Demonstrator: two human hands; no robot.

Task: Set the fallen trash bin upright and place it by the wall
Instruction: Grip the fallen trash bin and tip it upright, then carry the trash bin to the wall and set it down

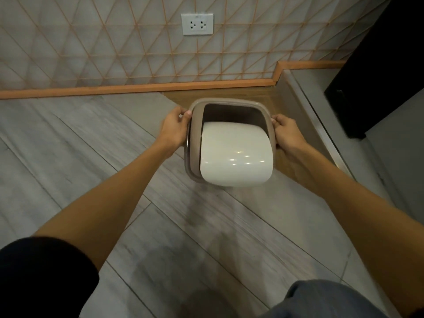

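The trash bin is small, with a taupe rim and a glossy white swing lid, seen from above with its top facing me. The lid is tipped so a dark gap shows at the far side. My left hand grips the rim on the left, thumb over the edge. On the opposite side my right hand grips the rim. The bin is a short way in front of the wall, which has diamond-patterned tiles and an orange-brown baseboard. Whether the bin's base touches the floor is hidden.
A white double socket is on the wall above the bin. A raised grey ledge runs along the right, with a dark cabinet beyond it. Grey plank floor spreads to the left. My knee is at the bottom right.
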